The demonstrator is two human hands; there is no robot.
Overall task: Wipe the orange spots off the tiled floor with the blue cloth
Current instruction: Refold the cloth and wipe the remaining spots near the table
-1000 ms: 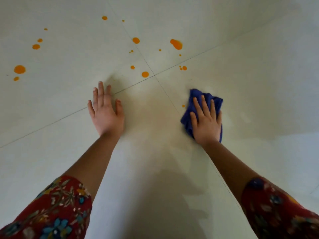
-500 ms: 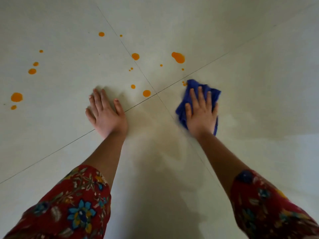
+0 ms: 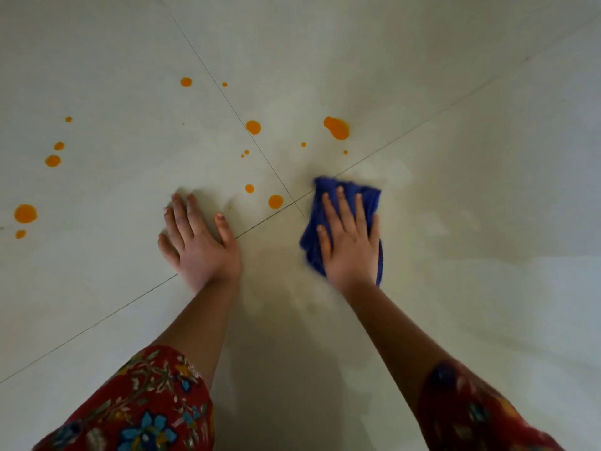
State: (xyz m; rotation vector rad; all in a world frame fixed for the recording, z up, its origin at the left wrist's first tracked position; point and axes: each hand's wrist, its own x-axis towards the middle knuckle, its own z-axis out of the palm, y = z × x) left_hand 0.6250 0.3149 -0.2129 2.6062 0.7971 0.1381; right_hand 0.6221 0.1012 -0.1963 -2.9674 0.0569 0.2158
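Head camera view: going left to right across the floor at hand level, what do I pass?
Large orange spot near the left edge → left hand → smaller orange spot → blue cloth, pressed under the right hand.

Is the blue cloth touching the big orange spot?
Apart. The head view shows a strip of bare tile between the far edge of the cloth and the spot.

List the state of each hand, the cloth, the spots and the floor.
tiled floor: smeared beside blue cloth.
blue cloth: crumpled under right hand.
right hand: pressing flat on the cloth.
left hand: flat on the floor, holding nothing.
orange spots: many unwiped.
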